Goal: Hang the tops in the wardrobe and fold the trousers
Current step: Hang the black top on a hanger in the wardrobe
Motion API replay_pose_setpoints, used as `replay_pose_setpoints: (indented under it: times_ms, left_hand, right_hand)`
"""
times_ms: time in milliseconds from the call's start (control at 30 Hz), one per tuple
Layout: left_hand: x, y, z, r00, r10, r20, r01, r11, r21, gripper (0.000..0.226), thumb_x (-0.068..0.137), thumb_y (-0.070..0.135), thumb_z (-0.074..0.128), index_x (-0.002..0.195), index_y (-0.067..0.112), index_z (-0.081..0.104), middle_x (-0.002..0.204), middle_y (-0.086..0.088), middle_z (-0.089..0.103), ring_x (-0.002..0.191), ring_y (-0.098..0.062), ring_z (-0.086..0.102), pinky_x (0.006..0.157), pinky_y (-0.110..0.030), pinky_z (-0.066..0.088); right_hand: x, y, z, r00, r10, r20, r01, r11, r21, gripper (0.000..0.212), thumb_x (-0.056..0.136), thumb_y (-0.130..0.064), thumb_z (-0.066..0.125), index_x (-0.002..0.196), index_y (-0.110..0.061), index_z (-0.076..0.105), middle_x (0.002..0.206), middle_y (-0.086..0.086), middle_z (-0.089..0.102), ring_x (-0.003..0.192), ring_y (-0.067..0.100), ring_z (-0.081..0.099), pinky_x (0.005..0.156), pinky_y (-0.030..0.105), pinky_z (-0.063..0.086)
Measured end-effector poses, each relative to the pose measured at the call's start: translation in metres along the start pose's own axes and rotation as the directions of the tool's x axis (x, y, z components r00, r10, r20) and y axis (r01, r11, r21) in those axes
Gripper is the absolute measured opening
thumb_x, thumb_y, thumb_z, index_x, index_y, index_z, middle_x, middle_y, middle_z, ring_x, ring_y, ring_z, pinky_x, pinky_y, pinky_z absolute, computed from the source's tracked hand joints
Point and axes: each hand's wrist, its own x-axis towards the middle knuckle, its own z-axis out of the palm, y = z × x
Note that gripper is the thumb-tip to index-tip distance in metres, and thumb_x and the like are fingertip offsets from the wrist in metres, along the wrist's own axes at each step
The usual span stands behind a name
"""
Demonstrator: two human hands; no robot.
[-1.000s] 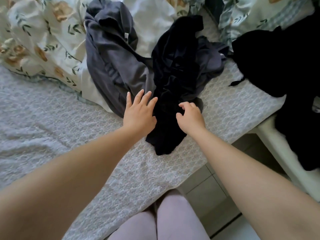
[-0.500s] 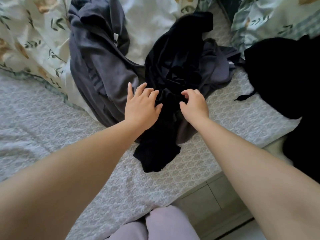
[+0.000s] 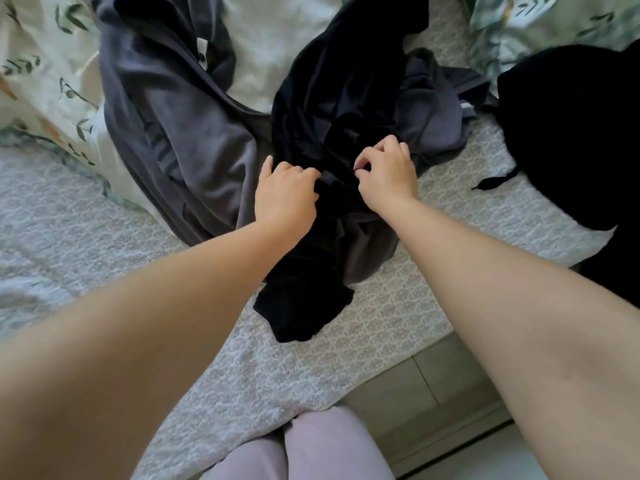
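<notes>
Both hands have closed since a moment ago, when the fingers lay straighter. The left hand (image 3: 285,195) now bunches the black garment (image 3: 308,299) in curled fingers, and the right hand (image 3: 389,176) pinches a fold just beside it. The black garment lies crumpled on the patterned sheet (image 3: 104,230), with a grey garment (image 3: 187,133) touching its left side and a dark heap (image 3: 571,140) well to its right.

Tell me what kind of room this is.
Most likely a bedroom: a bed with a grey patterned sheet, a leaf-print duvet bunched at the back, and dark clothes heaped on top.
</notes>
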Motion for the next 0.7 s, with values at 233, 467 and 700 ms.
replay_pose_setpoints:
  times_ms: [233, 467, 700]
  left_hand:
    - [-0.018, -0.013, -0.024, 0.938, -0.305, 0.163, 0.323, 0.603, -0.73, 0.016, 0.096, 0.021, 0.05, 0.096, 0.027, 0.064, 0.096, 0.002, 0.063, 0.102, -0.025, 0.059, 0.091, -0.035, 0.048]
    - [-0.04, -0.021, -0.07, 0.887, -0.415, 0.2, 0.375, 0.398, -0.837, 0.025, 0.099, 0.026, 0.043, 0.113, 0.018, 0.063, 0.107, -0.005, 0.066, 0.104, -0.024, 0.06, 0.095, -0.042, 0.049]
    - [-0.091, -0.03, -0.127, 0.923, -0.223, 0.313, 0.361, 0.22, -0.906, 0.019, 0.098, 0.021, 0.051, 0.097, 0.013, 0.069, 0.078, 0.001, 0.065, 0.075, -0.014, 0.059, 0.073, -0.027, 0.049]
  right_hand:
    - [-0.007, 0.023, -0.026, 0.834, 0.541, 0.108, -0.408, 0.474, 0.78, 0.025, 0.098, -0.015, 0.042, 0.121, -0.009, 0.05, 0.118, 0.008, 0.059, 0.097, 0.02, 0.06, 0.082, 0.028, 0.048]
    - [-0.042, 0.037, -0.091, 0.831, 0.555, 0.04, -0.301, 0.388, 0.871, 0.02, 0.101, -0.012, 0.033, 0.118, -0.011, 0.045, 0.08, 0.0, 0.06, 0.056, 0.001, 0.059, 0.051, 0.014, 0.042]
    - [-0.081, 0.024, -0.177, 0.882, 0.461, -0.094, -0.109, 0.395, 0.912, 0.022, 0.1, -0.013, 0.04, 0.08, -0.022, 0.044, 0.081, 0.0, 0.06, 0.061, 0.003, 0.063, 0.062, 0.021, 0.049]
